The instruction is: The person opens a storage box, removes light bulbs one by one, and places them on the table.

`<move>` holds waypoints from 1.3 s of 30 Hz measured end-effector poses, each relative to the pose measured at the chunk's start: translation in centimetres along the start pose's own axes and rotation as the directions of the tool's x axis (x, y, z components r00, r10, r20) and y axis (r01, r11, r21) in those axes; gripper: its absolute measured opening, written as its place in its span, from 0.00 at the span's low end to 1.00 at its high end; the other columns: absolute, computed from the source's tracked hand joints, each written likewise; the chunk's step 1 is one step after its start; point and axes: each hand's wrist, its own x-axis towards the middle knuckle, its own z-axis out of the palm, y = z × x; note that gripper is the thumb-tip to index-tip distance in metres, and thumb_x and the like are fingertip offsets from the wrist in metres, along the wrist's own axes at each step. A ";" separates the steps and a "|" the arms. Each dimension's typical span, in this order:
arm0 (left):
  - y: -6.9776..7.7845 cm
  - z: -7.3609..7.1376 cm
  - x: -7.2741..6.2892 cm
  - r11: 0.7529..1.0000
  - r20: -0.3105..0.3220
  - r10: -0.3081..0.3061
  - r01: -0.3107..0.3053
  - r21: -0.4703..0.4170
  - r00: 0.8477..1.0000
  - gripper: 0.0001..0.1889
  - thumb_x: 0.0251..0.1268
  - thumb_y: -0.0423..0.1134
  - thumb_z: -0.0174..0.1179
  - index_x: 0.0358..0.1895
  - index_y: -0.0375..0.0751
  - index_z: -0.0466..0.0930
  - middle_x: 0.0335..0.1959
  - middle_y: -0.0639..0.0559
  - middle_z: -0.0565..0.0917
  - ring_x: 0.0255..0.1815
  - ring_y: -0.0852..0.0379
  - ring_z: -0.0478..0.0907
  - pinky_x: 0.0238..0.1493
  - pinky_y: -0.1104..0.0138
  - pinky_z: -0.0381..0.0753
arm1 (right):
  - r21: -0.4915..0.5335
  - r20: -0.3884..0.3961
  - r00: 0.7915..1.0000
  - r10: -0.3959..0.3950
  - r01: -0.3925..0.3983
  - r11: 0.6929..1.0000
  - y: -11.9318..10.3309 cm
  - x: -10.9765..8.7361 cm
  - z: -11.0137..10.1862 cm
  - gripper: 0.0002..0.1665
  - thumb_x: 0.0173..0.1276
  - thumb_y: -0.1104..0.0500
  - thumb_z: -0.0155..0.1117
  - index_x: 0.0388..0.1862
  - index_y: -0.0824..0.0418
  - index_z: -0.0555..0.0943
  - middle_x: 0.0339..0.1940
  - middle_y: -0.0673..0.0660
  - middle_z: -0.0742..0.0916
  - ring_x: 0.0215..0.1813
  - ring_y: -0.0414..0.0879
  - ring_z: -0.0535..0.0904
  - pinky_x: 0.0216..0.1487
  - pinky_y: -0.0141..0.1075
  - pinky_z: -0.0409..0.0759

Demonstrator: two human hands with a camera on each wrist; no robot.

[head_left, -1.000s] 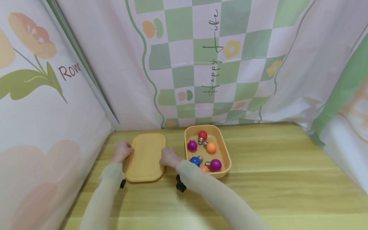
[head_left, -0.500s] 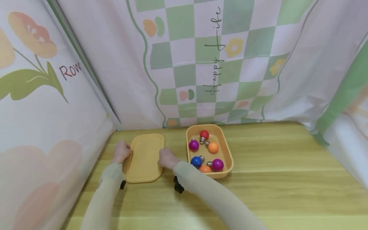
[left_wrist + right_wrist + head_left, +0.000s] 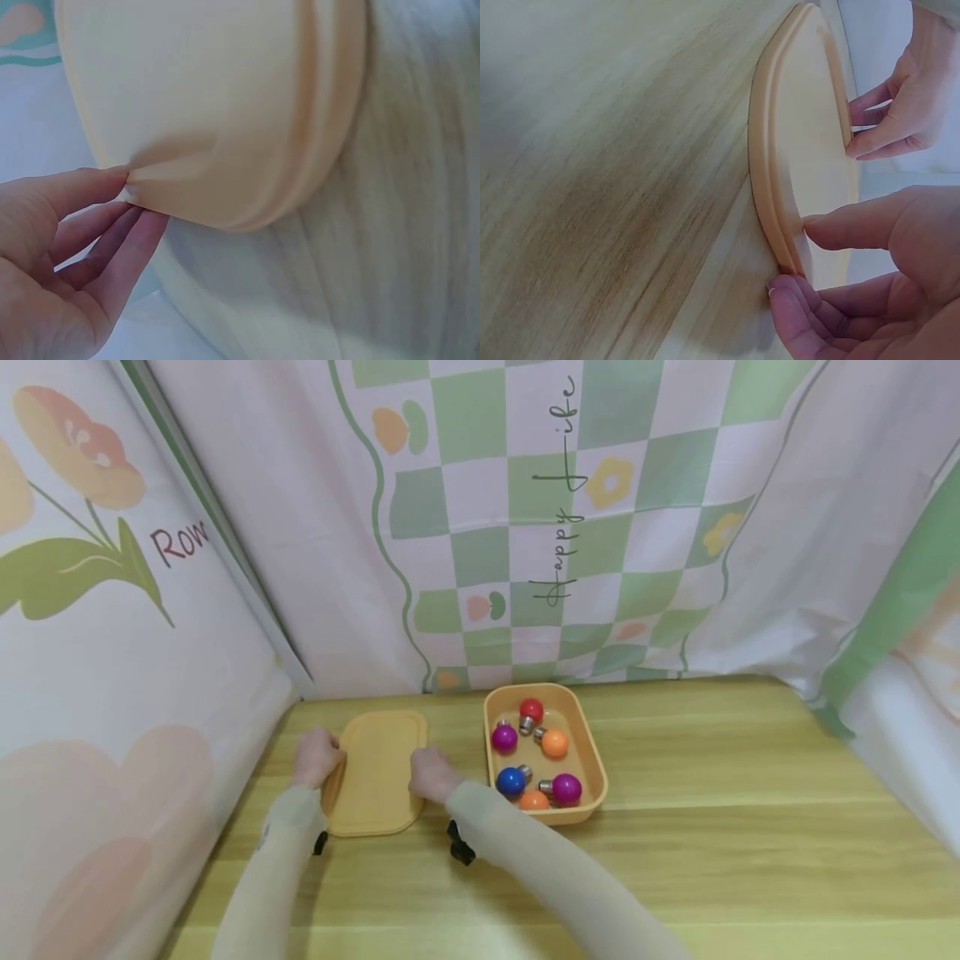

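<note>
The left hand (image 3: 317,758) pinches one edge of a yellow lid (image 3: 378,772), flat on the tabletop (image 3: 712,777) or slightly raised, hard to tell which; the right hand (image 3: 433,773) pinches its opposite edge; to the right, an open box (image 3: 589,747) on the tabletop holds six bulbs (image 3: 555,742): one red, one blue, two purple, two orange

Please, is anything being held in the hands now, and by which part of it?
Yes, the lid. The left hand pinches its left long edge, and the right hand pinches the opposite long edge.
</note>
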 end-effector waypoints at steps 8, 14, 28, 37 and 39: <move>-0.4 0.2 0.0 0.998 -0.010 0.056 -0.056 0.005 0.998 0.07 0.52 0.28 0.61 0.22 0.26 0.81 0.22 0.37 0.83 0.23 0.50 0.75 0.21 0.66 0.76 | 0.012 0.007 1.000 -0.026 0.026 1.000 0.2 -0.3 -0.7 0.13 0.57 0.66 0.66 0.18 0.60 0.73 0.22 0.53 0.80 0.24 0.42 0.71 0.21 0.27 0.71; -0.4 0.0 -0.3 0.998 -0.015 0.058 -0.059 -0.029 0.998 0.11 0.55 0.29 0.62 0.37 0.20 0.83 0.39 0.27 0.86 0.38 0.37 0.83 0.40 0.52 0.87 | 0.134 0.025 0.997 -0.068 0.064 0.989 0.7 -0.8 -2.4 0.18 0.62 0.63 0.68 0.18 0.60 0.70 0.19 0.50 0.74 0.21 0.40 0.67 0.19 0.26 0.68; 2.5 0.6 0.1 0.971 -0.074 0.193 -0.202 -0.125 0.978 0.16 0.65 0.31 0.60 0.51 0.21 0.80 0.44 0.28 0.86 0.45 0.35 0.84 0.50 0.48 0.86 | 0.238 -0.034 0.991 -0.132 0.136 0.962 3.0 -2.4 -7.3 0.14 0.66 0.58 0.66 0.25 0.62 0.75 0.23 0.52 0.78 0.25 0.42 0.71 0.26 0.28 0.73; 6.3 1.2 -0.2 0.922 -0.147 0.322 -0.345 -0.177 0.935 0.15 0.63 0.32 0.64 0.49 0.24 0.83 0.41 0.32 0.88 0.38 0.38 0.87 0.40 0.53 0.90 | 0.140 -0.130 0.979 -0.158 0.176 0.974 5.6 -3.4 -9.8 0.16 0.66 0.56 0.67 0.43 0.69 0.85 0.27 0.56 0.84 0.27 0.42 0.73 0.33 0.31 0.78; 7.3 1.2 -0.5 0.913 -0.150 0.334 -0.359 -0.192 0.930 0.15 0.63 0.33 0.65 0.49 0.26 0.84 0.41 0.33 0.88 0.37 0.40 0.87 0.37 0.55 0.90 | 0.150 -0.157 0.973 -0.172 0.195 0.969 6.4 -3.7 -10.3 0.14 0.66 0.57 0.67 0.38 0.69 0.84 0.20 0.52 0.77 0.23 0.40 0.67 0.28 0.29 0.69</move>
